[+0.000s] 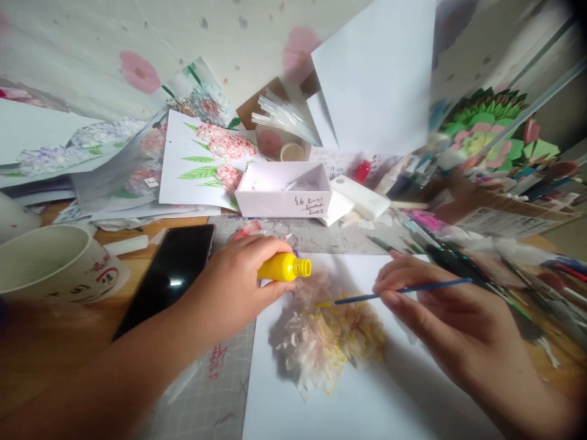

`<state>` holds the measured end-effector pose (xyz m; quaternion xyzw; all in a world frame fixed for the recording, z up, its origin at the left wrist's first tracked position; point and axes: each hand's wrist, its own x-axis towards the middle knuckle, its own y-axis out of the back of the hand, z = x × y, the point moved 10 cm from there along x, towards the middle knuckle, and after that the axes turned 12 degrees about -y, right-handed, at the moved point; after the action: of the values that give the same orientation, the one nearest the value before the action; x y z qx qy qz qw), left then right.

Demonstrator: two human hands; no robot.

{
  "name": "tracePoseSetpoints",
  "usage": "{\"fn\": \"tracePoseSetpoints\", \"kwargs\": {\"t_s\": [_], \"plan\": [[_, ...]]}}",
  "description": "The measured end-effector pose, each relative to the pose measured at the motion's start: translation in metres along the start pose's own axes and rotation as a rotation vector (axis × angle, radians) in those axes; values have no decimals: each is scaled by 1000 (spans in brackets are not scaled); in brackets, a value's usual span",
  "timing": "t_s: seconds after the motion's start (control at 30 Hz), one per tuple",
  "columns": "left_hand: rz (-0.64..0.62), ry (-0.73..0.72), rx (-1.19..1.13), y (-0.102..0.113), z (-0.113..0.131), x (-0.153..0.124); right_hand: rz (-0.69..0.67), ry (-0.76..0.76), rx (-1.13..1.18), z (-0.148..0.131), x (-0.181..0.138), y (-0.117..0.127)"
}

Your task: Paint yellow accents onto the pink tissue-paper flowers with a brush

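Observation:
My left hand [243,275] is closed round a small yellow paint bottle [282,267], tipped on its side with its uncapped neck facing right. Between the fingertips of my right hand [440,311] is a thin blue paintbrush [360,299], its yellow-coated tip over a ruffled paper flower [321,342]. Whether the bristles touch the petals I cannot tell. Pale petals make up the flower, with yellow on many edges at its right side. Underneath lies a white sheet of paper [284,409], resting on a grey cutting mat [220,391].
A black phone [172,269] and a white patterned bowl [59,263] stand at the left. Behind the sheet is a white open box [284,198]. Several brushes and tools [458,256] crowd the right side. Finished flower pictures [206,159] lean at the back.

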<state>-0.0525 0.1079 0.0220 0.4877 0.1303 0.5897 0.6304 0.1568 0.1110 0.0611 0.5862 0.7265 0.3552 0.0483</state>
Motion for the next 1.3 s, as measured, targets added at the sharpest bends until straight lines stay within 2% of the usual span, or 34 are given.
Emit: {"fn": "tracePoseSetpoints", "kwargs": {"t_s": [0.1, 0.23, 0.57, 0.8, 1.3], "plan": [[7, 8, -8, 1, 0, 0, 35, -44, 2, 4, 1, 6], [10, 2, -17, 0, -2, -1, 12, -70, 15, 5, 3, 5], [3, 6, -31, -1, -3, -3, -36, -24, -28, 3, 2, -5], [1, 13, -39, -2, -3, -3, -3, -6, -53, 4, 0, 0], [-7, 16, -31, -2, -2, -4, -46, 37, -98, -4, 0, -8]]}}
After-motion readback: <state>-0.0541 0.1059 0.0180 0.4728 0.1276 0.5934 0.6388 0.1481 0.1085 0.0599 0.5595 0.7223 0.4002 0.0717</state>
